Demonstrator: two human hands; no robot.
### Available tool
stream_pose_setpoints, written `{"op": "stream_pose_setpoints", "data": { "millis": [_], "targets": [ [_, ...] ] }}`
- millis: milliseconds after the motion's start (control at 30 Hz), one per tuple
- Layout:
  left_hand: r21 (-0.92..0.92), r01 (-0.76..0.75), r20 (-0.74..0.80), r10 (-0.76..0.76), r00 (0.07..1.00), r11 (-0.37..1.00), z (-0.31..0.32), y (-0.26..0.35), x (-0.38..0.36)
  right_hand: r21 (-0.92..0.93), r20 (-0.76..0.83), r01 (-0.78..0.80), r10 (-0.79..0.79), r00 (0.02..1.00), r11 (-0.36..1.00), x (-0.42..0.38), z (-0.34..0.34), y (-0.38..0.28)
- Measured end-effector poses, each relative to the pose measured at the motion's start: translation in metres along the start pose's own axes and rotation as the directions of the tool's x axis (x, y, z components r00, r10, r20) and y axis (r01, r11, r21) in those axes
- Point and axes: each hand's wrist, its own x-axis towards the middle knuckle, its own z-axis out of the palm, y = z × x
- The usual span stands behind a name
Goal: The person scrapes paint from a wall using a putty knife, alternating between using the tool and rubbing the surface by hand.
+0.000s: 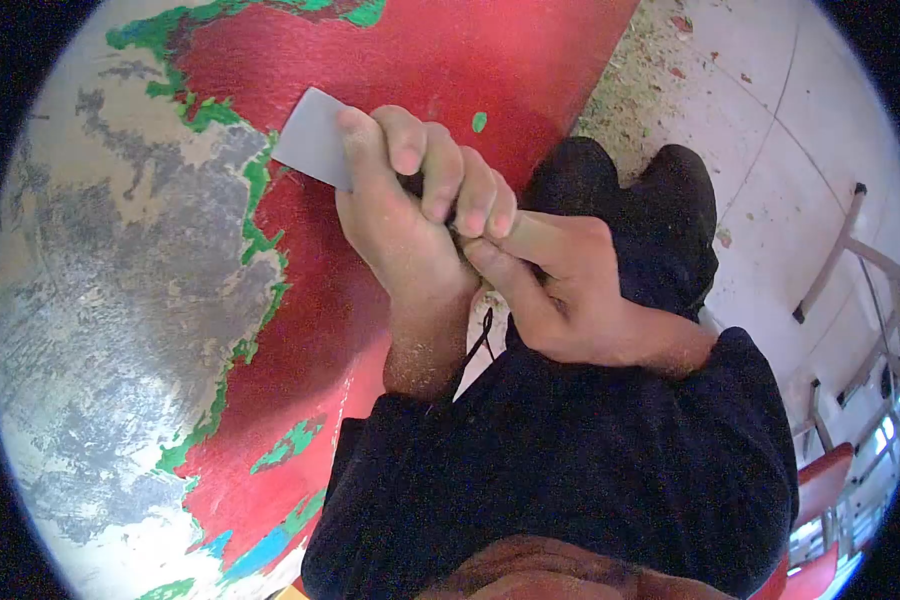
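Observation:
My left hand [410, 200] is turned palm up, its fingers curled round the handle of a scraper, which they mostly hide. The scraper's flat grey blade [313, 138] sticks out past my thumb, over the ragged edge of the red paint [315, 255]. Close against the left fingers, my right hand [570, 285] is closed in a pinch. Its fingertips meet at the lower end of the left fist; whether they grip the handle's end is hidden. Green paint [257, 200] shows in a thin strip along the red edge.
Bare, patchy grey surface [120, 300] covers the left side of the painted panel. Paint chips and dust [635, 85] lie on the tiled floor [760, 200] beside its edge. Metal frame legs [840, 250] and red seats [823, 480] stand at the right.

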Motion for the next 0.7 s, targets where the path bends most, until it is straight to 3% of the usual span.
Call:
{"op": "stream_pose_setpoints", "data": {
  "millis": [33,67,133,233,267,367,433,533,700],
  "targets": [
    [0.003,0.021,0.009,-0.021,1.0,1.0,-0.001,0.001,0.001,-0.023,0.022,0.0,0.0,1.0,1.0,-0.001,0.001,0.001],
    [0.043,0.034,-0.001,-0.034,0.999,0.999,-0.001,0.004,0.001,0.081,-0.147,0.047,-0.035,0.989,0.996,0.001,0.01,0.007],
    [0.1,0.04,-0.019,-0.038,0.999,0.994,0.002,0.005,0.005,0.062,-0.12,0.06,-0.052,0.991,0.996,0.007,0.012,0.012],
    [0.081,0.016,-0.114,-0.007,0.993,0.997,0.0,0.002,0.008,0.082,-0.135,0.055,-0.044,0.99,0.995,0.004,0.011,0.02],
    [0.023,0.034,-0.084,-0.032,0.996,0.999,-0.001,0.002,0.006,0.107,-0.155,0.086,-0.069,0.986,0.991,0.002,0.013,0.021],
    [0.152,-0.01,-0.124,0.029,0.992,0.988,0.005,0.008,0.011,0.072,-0.144,0.107,-0.096,0.985,0.992,0.012,0.013,0.017],
    [0.119,-0.004,-0.085,0.014,0.996,0.993,0.002,0.008,0.015,0.079,-0.106,0.033,-0.024,0.994,0.996,0.014,0.01,0.01],
    [0.112,0.046,-0.125,-0.032,0.992,0.993,0.004,0.01,0.006,0.156,-0.173,0.067,-0.039,0.984,0.985,0.009,0.018,0.01],
    [0.028,0.04,-0.095,-0.037,0.995,0.999,0.001,0.005,0.014,0.06,-0.111,0.052,-0.045,0.993,0.997,0.016,0.005,0.008]
  ]
}}
